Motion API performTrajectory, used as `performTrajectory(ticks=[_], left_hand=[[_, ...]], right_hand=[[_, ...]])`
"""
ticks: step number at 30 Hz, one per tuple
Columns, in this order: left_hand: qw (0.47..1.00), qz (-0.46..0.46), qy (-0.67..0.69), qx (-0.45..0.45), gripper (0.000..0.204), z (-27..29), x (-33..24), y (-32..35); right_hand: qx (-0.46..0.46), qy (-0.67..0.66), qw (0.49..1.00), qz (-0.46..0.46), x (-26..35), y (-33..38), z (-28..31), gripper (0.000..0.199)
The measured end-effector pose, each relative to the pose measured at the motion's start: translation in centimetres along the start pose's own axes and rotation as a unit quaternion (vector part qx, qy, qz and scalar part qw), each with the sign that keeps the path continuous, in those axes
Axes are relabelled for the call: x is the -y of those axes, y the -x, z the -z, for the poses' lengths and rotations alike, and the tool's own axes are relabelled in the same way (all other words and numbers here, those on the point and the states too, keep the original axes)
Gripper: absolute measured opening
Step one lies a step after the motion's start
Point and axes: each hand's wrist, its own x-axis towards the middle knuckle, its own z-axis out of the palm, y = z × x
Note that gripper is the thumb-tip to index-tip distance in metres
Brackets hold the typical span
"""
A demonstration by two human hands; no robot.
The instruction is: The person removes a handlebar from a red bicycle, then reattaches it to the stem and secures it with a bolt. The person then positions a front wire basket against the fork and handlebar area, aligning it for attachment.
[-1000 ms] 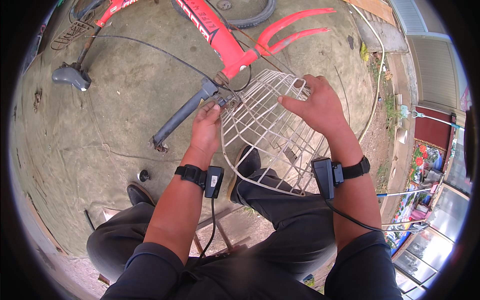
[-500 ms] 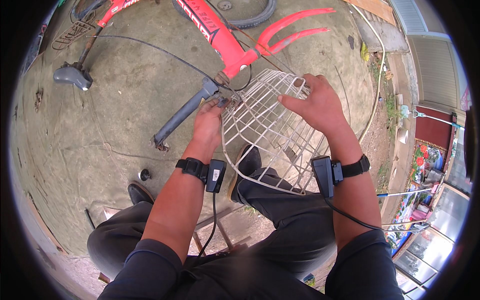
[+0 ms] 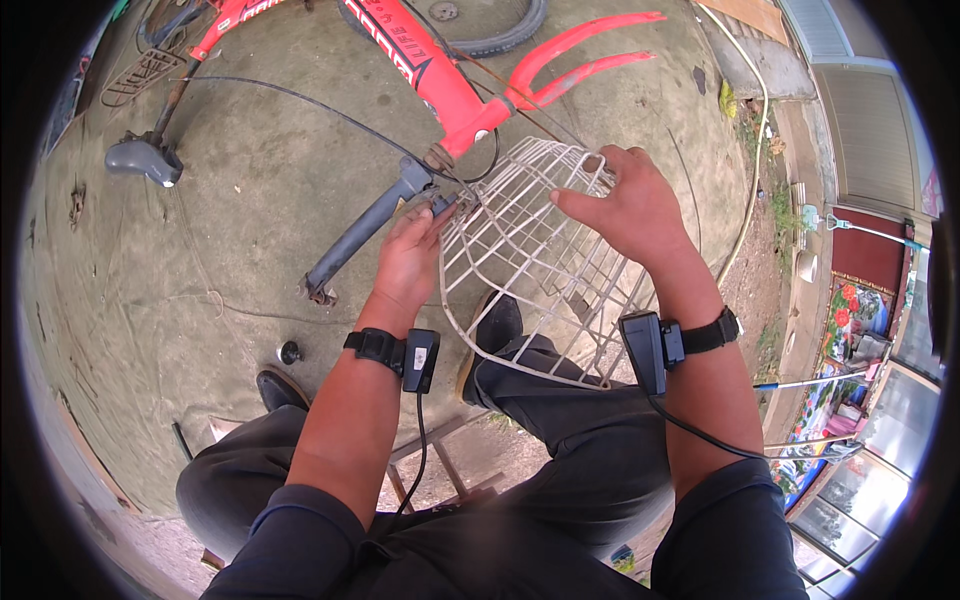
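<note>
A white wire bicycle basket (image 3: 520,260) lies tilted over my knees, against the red bicycle frame (image 3: 430,70). My right hand (image 3: 625,205) grips the basket's far rim, fingers curled over the wires. My left hand (image 3: 410,255) pinches the basket's left edge right where it meets the handlebar stem, next to the grey handlebar grip (image 3: 365,230). The fingertips of that hand are partly hidden by the wires. Both wrists wear black bands with small devices.
The red fork (image 3: 580,50) and a black tyre (image 3: 500,35) lie on the concrete ahead. A grey saddle (image 3: 145,160) and thin cable (image 3: 300,105) are at the left. A small black part (image 3: 290,352) rests by my left shoe (image 3: 280,390). A house wall runs along the right.
My left hand has shifted slightly up along the basket's left edge toward the stem. The right hand keeps its hold on the rim; the basket has barely moved.
</note>
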Motion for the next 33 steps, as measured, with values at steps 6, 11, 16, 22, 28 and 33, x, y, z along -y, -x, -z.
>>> performTrajectory(ticks=[6, 11, 16, 22, 28, 33], left_hand=[[0.997, 0.003, -0.036, -0.075, 0.025, 0.3, 0.5, -0.4], [0.983, 0.009, -0.119, -0.137, 0.018, 0.8, 0.9, -1.0], [0.972, 0.015, -0.174, -0.156, 0.023, -0.2, 0.3, -0.5], [0.998, 0.035, 0.034, -0.038, 0.040, -1.6, -0.2, -0.4], [1.000, 0.002, -0.015, 0.016, 0.044, -0.8, 0.2, -0.7], [0.996, -0.012, -0.051, -0.074, 0.039, 0.1, 0.4, 0.5]], right_hand=[[-0.006, -0.005, 1.000, 0.006, 0.1, 0.0, -0.1, 0.066], [-0.007, -0.005, 1.000, 0.004, 0.3, 0.0, 0.1, 0.064], [-0.007, -0.003, 1.000, 0.008, 0.4, 0.1, 0.2, 0.064], [0.000, 0.004, 1.000, 0.002, 0.4, 0.0, 0.2, 0.065], [-0.012, -0.012, 1.000, 0.006, 0.1, 0.0, 0.1, 0.065], [-0.007, -0.002, 1.000, 0.004, -0.1, -0.2, 0.0, 0.065]])
